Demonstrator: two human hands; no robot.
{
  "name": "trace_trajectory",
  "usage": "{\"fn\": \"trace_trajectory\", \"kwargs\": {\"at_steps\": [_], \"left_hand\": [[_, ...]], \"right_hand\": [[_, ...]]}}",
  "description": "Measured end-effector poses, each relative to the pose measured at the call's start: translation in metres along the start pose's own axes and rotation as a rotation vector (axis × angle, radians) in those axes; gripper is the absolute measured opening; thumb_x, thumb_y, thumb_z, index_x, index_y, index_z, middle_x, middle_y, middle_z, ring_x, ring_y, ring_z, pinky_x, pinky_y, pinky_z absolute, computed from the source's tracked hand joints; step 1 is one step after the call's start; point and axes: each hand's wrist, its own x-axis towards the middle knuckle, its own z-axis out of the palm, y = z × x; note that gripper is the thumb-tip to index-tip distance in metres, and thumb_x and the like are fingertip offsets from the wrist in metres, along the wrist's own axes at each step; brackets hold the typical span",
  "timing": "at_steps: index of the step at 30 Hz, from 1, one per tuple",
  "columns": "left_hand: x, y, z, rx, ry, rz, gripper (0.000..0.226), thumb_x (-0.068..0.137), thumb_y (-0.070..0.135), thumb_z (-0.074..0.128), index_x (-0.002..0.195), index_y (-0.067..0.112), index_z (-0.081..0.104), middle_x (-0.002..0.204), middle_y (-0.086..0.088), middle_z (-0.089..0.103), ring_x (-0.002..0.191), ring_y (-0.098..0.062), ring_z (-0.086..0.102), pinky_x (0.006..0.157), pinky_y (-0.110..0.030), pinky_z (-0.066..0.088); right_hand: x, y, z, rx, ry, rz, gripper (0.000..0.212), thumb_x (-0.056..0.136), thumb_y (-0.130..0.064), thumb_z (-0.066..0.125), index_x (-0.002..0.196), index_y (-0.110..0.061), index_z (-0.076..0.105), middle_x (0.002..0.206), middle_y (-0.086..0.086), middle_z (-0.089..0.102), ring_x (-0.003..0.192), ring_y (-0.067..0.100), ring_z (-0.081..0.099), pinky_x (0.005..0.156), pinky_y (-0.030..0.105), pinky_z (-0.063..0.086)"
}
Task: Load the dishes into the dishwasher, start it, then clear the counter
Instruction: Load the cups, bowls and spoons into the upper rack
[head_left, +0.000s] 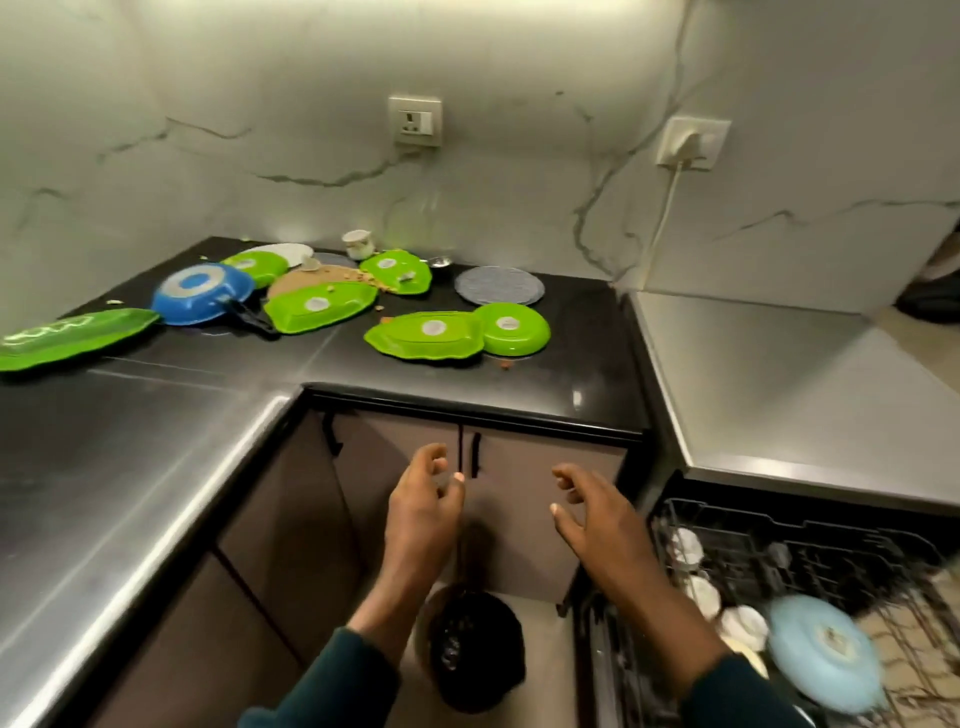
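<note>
Hands empty, both held out in front of the cabinet doors (415, 499) under the counter (363, 374). My left hand (423, 499) has fingers loosely curled and apart, gripping nothing; my right hand (592, 512) is the same, fingers relaxed and spread, touching nothing. Dishes sit on the black counter ahead, mostly face down: blue pan (202, 293) at left with its black handle pointing right, long green tray (72, 335) further left at the edge of view, green leaf plate (319, 306) just beside the pan handle, another leaf plate (426, 335) in the middle touching a green bowl (511, 327) on its right. Further back: small green plate (257, 265), white plate (283, 252), round brown mat (306, 278) with crumbs, green plate (397, 270), cup (358, 243) near the wall, grey round mat (498, 286) to the right. Dishwasher rack (789, 561) is pulled out at lower right, beside my right forearm; it holds white cups (743, 623) along the near side and a light blue plate (826, 652), blurred. Black bin (475, 649) stands on the floor between my forearms. Wall socket (415, 120) above the dishes, second socket (691, 141) with a plug and white cord on the right wall.
</note>
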Motion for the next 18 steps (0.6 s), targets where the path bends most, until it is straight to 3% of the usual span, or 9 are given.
{"fn": "trace_trajectory", "kwargs": {"at_steps": [5,9,18], "left_hand": [[0.044,-0.024,-0.051,0.039,0.087,-0.034,0.033,0.092,0.019,0.058,0.124,0.017,0.053,0.115,-0.002,0.062,0.093,-0.013,0.059,0.079,-0.021,0.041],[0.073,-0.037,-0.077,0.033,0.150,-0.060,0.033,0.092,0.019,0.058,0.124,0.019,0.054,0.113,0.001,0.062,0.086,-0.009,0.058,0.076,-0.021,0.041],[0.154,-0.059,-0.104,0.021,0.225,-0.079,0.032,0.091,0.018,0.059,0.123,0.022,0.055,0.112,0.003,0.061,0.090,-0.008,0.061,0.079,-0.025,0.047]], "right_hand": [[0.049,-0.042,0.039,0.013,-0.043,-0.095,0.039,0.088,-0.018,0.065,0.126,-0.018,0.056,0.114,-0.003,0.058,0.101,0.010,0.056,0.084,0.020,0.041],[0.092,-0.063,0.065,0.047,-0.070,-0.139,0.040,0.085,-0.013,0.068,0.124,-0.014,0.059,0.115,0.001,0.061,0.102,0.016,0.059,0.088,0.027,0.046],[0.201,-0.077,0.123,0.124,-0.102,-0.239,0.038,0.081,-0.011,0.070,0.118,-0.015,0.062,0.109,0.000,0.063,0.095,0.015,0.061,0.086,0.029,0.048]]}}
